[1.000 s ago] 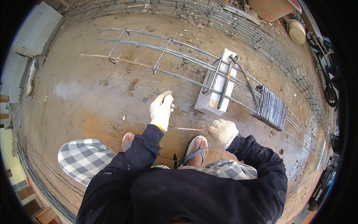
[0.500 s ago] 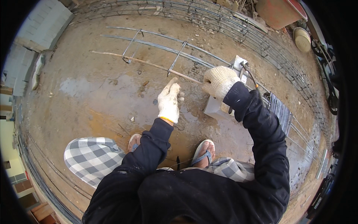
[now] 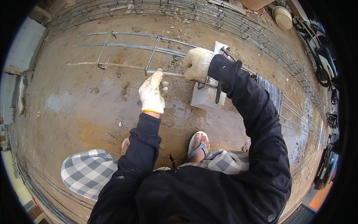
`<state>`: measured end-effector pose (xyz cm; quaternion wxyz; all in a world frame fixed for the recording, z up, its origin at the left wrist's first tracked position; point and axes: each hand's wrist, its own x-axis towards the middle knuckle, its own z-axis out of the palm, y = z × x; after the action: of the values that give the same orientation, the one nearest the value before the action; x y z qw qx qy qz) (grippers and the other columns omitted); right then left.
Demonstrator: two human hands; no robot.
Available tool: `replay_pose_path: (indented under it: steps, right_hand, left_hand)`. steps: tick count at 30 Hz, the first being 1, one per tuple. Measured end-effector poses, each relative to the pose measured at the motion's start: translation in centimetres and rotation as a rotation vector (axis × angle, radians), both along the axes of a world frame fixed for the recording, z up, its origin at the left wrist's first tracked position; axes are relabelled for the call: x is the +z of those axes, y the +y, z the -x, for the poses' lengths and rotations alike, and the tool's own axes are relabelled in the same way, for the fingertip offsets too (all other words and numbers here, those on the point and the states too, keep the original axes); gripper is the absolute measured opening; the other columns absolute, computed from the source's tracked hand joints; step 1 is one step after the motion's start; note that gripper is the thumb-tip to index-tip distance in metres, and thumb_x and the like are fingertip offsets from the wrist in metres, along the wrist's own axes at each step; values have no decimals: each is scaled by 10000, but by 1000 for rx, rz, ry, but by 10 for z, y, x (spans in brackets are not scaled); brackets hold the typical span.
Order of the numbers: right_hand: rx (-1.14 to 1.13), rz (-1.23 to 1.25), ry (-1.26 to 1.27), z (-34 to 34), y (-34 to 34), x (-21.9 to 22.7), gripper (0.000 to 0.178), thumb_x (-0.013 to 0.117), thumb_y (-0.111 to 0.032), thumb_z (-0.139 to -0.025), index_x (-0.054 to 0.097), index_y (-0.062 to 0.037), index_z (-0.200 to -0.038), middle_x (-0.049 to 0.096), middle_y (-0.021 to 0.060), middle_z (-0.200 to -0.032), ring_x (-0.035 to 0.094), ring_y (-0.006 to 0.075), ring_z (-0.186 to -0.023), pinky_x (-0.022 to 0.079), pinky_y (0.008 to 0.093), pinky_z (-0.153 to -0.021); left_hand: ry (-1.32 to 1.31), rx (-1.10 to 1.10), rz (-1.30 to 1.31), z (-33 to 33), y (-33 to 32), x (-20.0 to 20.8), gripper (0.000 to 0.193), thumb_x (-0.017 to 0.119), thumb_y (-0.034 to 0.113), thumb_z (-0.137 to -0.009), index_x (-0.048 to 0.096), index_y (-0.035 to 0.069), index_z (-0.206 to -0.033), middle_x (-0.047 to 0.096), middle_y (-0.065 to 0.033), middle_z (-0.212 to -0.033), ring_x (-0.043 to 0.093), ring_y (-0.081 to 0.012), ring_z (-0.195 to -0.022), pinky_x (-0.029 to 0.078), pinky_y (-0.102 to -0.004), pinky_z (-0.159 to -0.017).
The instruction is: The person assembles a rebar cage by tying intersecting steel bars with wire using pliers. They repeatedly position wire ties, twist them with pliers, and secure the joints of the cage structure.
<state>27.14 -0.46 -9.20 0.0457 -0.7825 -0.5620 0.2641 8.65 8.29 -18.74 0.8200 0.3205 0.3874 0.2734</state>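
Observation:
A partly built cage of steel reinforcing bars and square stirrups lies across the ground before me. My left hand (image 3: 152, 94), in a white knitted glove, has its thumb and forefinger at the near reinforcing bar (image 3: 125, 66), next to a stirrup (image 3: 153, 54); its other fingers are curled. My right hand (image 3: 198, 64), gloved too, is a fist over the same bar farther right. Its fingers hide what lies inside. A dark handle-like piece (image 3: 218, 94) hangs below the right wrist. Pale blocks (image 3: 206, 98) stand under the cage by that hand.
A bundle of closely stacked stirrups (image 3: 271, 93) sits on the bars to the right. Another long rebar cage (image 3: 238, 28) curves along the far side. A round tub (image 3: 282, 18) and a parked motorbike (image 3: 322, 61) stand far right. The muddy ground (image 3: 74, 100) is wet.
My left hand's fingertips have come up to the near bar and its fingers have curled. The right fist stays over the bar. The whole view has shifted, with the cage now farther left.

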Motion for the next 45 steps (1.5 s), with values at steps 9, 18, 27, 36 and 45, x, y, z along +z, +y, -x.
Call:
replay_pose_path:
  steps: [9, 18, 27, 36, 45]
  right_hand:
    - [-59, -124, 110, 3, -9, -18, 193, 707, -229, -695, 734, -62, -787, 667, 135, -701, 660, 285, -679, 525, 381, -654]
    - [-170, -236, 63, 20, -35, -22, 212, 644, -240, -763, 723, -71, -863, 678, 183, -794, 672, 349, -798, 531, 434, -735]
    - [-141, -236, -346, 46, -76, -22, 308, 686, -363, -818, 662, -92, -963, 630, 123, -900, 647, 340, -868, 516, 465, -739]
    - [-77, -273, -313, 41, -83, -30, 257, 677, -239, -804, 624, -59, -979, 598, 140, -932, 612, 339, -914, 511, 450, -760]
    - [-85, -510, 85, 44, -93, 3, 346, 704, -262, -816, 697, -54, -1094, 704, 161, -921, 692, 309, -849, 545, 386, -767]
  left_hand:
    - [60, 13, -121, 2, 4, 0, 249, 695, 146, -899, 683, -18, -1087, 649, -41, -901, 593, -121, -682, 453, -228, -541]
    - [31, 15, -119, 1, 7, -4, 242, 756, 163, -841, 716, 0, -1016, 691, -61, -870, 609, -124, -620, 458, -232, -505]
    - [30, -1, -110, 3, 10, 1, 234, 764, 146, -825, 716, -3, -1000, 689, -58, -865, 609, -123, -617, 458, -230, -502]
    - [77, 6, -123, 4, 10, 6, 228, 773, 153, -811, 710, -6, -961, 692, -55, -817, 603, -114, -581, 449, -224, -494]
    - [-8, -111, -190, 7, -53, 45, 269, 733, 170, -861, 695, -26, -1041, 702, -56, -872, 605, -98, -618, 459, -221, -543]
